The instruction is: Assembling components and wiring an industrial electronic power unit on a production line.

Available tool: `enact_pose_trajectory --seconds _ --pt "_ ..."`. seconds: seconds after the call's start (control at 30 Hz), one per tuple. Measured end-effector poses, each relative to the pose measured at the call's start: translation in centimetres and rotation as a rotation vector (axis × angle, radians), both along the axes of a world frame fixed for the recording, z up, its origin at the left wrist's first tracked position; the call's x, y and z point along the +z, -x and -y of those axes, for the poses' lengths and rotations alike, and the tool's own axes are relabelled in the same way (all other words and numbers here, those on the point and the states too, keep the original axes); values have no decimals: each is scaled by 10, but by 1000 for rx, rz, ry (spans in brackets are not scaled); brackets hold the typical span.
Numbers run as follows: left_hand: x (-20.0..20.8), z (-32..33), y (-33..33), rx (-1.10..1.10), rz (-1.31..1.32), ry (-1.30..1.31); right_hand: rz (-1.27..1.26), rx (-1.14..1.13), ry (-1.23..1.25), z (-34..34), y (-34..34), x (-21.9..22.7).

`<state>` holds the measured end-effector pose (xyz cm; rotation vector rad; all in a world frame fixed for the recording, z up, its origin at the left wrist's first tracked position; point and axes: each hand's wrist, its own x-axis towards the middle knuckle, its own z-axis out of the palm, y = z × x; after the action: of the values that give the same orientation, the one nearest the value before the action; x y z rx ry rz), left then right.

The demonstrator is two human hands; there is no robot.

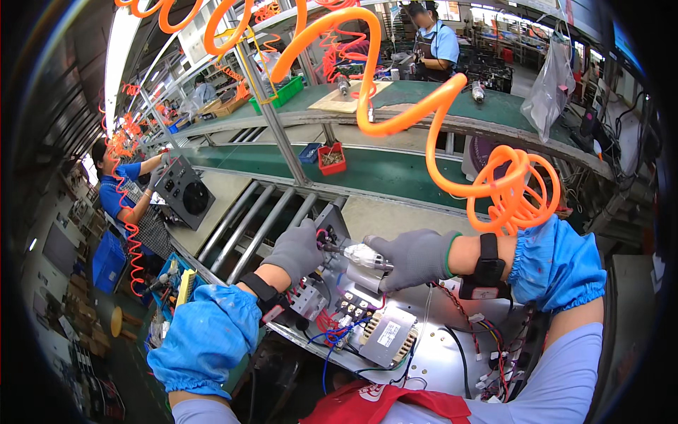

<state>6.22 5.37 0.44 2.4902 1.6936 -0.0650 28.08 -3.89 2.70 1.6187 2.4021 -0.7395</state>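
Note:
My right hand [413, 260], in a grey glove, is closed around an air screwdriver [366, 256] with a pale, wrapped-looking body. The tool lies nearly level, its tip toward an upright grey metal panel [335, 220]. My left hand [294, 251], gloved too, is closed at the panel's left edge, close to the tip; its fingertips are partly hidden. Both hands are over an open metal chassis [441, 346]. Inside are a white terminal block or breaker [308, 302], a dark terminal strip [353, 307], a transformer [388, 336] and several coloured wires [487, 332].
An orange coiled air hose [424, 131] hangs across the front. Metal rollers [263, 225] lie left of the chassis. Beyond are a red bin [332, 159] and a green bench [424, 95]. One co-worker [123, 187] handles a dark fan unit [185, 192]; another person [436, 46] is behind the bench.

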Motion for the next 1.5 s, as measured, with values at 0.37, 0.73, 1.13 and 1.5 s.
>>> enact_pose_trajectory --seconds 0.37,0.73,1.13,1.5 --pt "3 3 -4 20 6 17 52 -22 -37 -3 3 -6" --pt "-5 -5 14 -92 76 -10 30 10 -78 2 -1 -9" --pt "-15 -13 22 -163 185 -37 55 37 -49 7 5 -7" --pt "-16 -14 17 -67 272 0 23 36 -56 8 4 -8"
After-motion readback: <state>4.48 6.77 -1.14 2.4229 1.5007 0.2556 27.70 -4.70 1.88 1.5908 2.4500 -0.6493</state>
